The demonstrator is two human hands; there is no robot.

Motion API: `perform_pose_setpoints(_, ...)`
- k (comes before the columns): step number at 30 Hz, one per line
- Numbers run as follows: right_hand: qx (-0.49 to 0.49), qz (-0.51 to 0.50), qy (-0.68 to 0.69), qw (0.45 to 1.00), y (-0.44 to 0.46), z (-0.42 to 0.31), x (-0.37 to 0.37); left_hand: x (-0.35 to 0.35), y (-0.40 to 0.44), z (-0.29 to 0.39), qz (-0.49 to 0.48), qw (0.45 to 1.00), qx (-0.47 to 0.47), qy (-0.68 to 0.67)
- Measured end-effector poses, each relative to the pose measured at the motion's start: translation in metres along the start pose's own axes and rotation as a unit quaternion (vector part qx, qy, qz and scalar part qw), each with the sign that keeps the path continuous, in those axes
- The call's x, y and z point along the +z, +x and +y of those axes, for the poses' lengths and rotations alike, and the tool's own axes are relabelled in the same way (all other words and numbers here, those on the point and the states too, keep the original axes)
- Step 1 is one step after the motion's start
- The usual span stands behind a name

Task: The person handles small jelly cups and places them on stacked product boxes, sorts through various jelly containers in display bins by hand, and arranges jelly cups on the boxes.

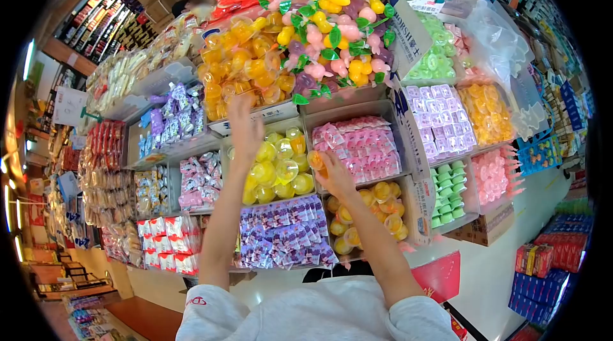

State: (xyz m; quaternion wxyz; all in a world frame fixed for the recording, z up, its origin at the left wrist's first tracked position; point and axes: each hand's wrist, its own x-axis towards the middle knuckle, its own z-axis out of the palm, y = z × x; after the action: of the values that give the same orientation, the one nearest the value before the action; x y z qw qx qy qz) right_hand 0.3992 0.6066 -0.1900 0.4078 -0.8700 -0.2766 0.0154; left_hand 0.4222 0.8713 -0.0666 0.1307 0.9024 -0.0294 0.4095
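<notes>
Orange showed through the small cup (315,161) gripped between the fingers of the right hand (334,177), held over the divider between a bin of yellow cups (281,165) and one of pink packets (367,149). Ahead and to the left, the left hand (248,129) was raised in front of the pale front edge (271,113) of a higher bin, heaped with orange containers (239,66); its fingers were extended and parted, though blur made it hard to tell whether they touched that edge. Between the two hands, air lay open above the yellow cups, while both forearms passed over the near row: purple packets (284,229) in the middle and more orange cups (370,216) at right, below the right wrist. Low walls boxed in each bin, leaving narrow dividers between neighbours. Beyond, fruit-shaped containers with green leaves (338,37) rose in a mound against an upright cardboard panel (410,31). Right of the small cup, past another cardboard side, stood lilac cups (440,121) and green cups (449,194). Pale floor (491,271) opened past the display's right-hand corner, and the person's shirt (313,309) was near its front edge.
</notes>
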Motion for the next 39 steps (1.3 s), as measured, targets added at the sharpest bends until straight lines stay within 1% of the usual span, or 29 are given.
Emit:
perform_pose_setpoints(2,0.006,-0.009,-0.003,1.0,0.001,-0.003,-0.005,-0.004,-0.023,0.048,-0.132,0.989,-0.025,-0.064)
perform_pose_setpoints(4,0.001,-0.012,0.005,1.0,0.0,-0.004,-0.007,0.007,-0.054,0.073,-0.224,0.963,-0.009,-0.151)
perform_pose_setpoints(6,-0.002,-0.017,0.017,1.0,0.001,-0.004,-0.007,0.013,-0.073,0.097,-0.302,0.939,0.006,-0.162)
perform_pose_setpoints(9,0.005,-0.022,0.03,0.999,0.0,0.002,-0.001,0.024,-0.091,0.12,-0.363,0.929,0.021,-0.072)
perform_pose_setpoints(11,0.016,-0.014,0.029,0.999,-0.001,0.004,0.001,0.034,-0.093,0.122,-0.372,0.927,0.019,-0.046)
perform_pose_setpoints(14,0.022,-0.03,0.029,0.999,0.001,-0.001,-0.007,0.036,-0.09,0.124,-0.386,0.922,0.01,-0.027)
perform_pose_setpoints(17,0.026,0.001,0.014,1.0,0.0,-0.002,-0.004,0.045,-0.092,0.119,-0.394,0.919,0.005,-0.021)
perform_pose_setpoints(18,0.023,-0.006,0.015,1.0,0.0,-0.002,-0.005,0.046,-0.092,0.117,-0.397,0.918,0.004,-0.019)
perform_pose_setpoints(20,0.018,-0.021,0.018,0.999,0.0,-0.001,-0.006,0.051,-0.091,0.112,-0.45,0.888,-0.086,-0.037)
perform_pose_setpoints(21,0.015,-0.009,0.021,1.0,0.0,0.002,-0.002,0.051,-0.088,0.112,-0.475,0.869,-0.13,-0.047)
perform_pose_setpoints(23,0.007,0.014,0.026,1.0,0.0,0.009,0.006,0.048,-0.084,0.111,-0.468,0.863,-0.17,-0.081)
perform_pose_setpoints(24,0.015,0.008,0.023,1.0,0.0,0.006,0.003,0.048,-0.085,0.108,-0.465,0.859,-0.19,-0.098)
perform_pose_setpoints(26,0.03,-0.004,0.018,0.999,-0.001,0.002,-0.001,0.055,-0.094,0.096,-0.435,0.877,-0.159,-0.126)
perform_pose_setpoints(27,0.024,0.005,0.014,1.0,-0.001,0.002,-0.001,0.055,-0.094,0.094,-0.42,0.885,-0.143,-0.14)
perform_pose_setpoints(30,0.007,0.023,0.008,1.0,-0.001,0.001,-0.001,0.055,-0.089,0.094,-0.422,0.882,-0.166,-0.127)
perform_pose_setpoints(33,-0.004,0.027,0.004,1.0,-0.001,-0.003,-0.006,0.052,-0.08,0.108,-0.418,0.875,-0.234,-0.072)
perform_pose_setpoints(36,-0.014,0.042,-0.01,0.999,-0.002,-0.003,-0.004,0.047,-0.077,0.113,-0.395,0.882,-0.244,-0.078)
perform_pose_setpoints(39,-0.024,0.06,-0.01,0.998,0.0,0.0,-0.001,0.036,-0.068,0.116,-0.377,0.875,-0.284,-0.108)
